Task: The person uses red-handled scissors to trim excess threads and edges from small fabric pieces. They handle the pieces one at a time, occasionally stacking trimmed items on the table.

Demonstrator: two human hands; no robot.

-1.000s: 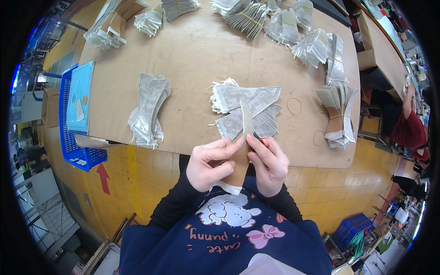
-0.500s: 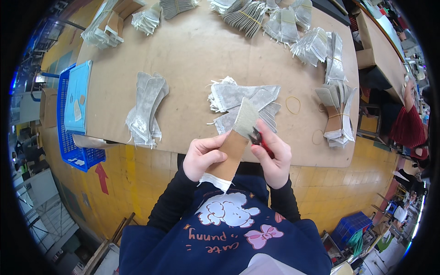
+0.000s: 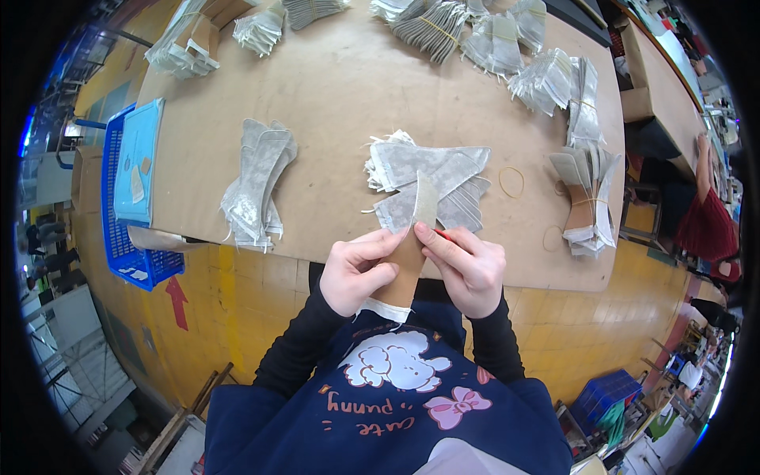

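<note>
A stitched fabric piece (image 3: 406, 273), brown below, grey at its top and white along its frayed lower edge, is held over the table's front edge. My left hand (image 3: 360, 273) is closed on its left side, thumb on top. My right hand (image 3: 467, 269) pinches its right edge near the brown-grey seam. Red-handled thread snips (image 3: 445, 235) are tucked in the right hand, mostly hidden by the fingers; their blades do not show. Just beyond the hands lies a crossed pile of grey patterned fabric pieces (image 3: 443, 170) with loose white threads.
Another grey pile (image 3: 261, 178) lies to the left. Rubber-banded bundles stand at right (image 3: 586, 198) and along the far side (image 3: 431, 32) of the brown-covered table (image 3: 332, 103). A loose rubber band (image 3: 511, 183) lies right of centre. A blue basket (image 3: 119, 214) hangs by the left edge.
The right hand has shifted left onto the piece's edge, its fingers now pinching there. The snips' dark blades, visible before, are hidden. The piece has turned more edge-on at its top.
</note>
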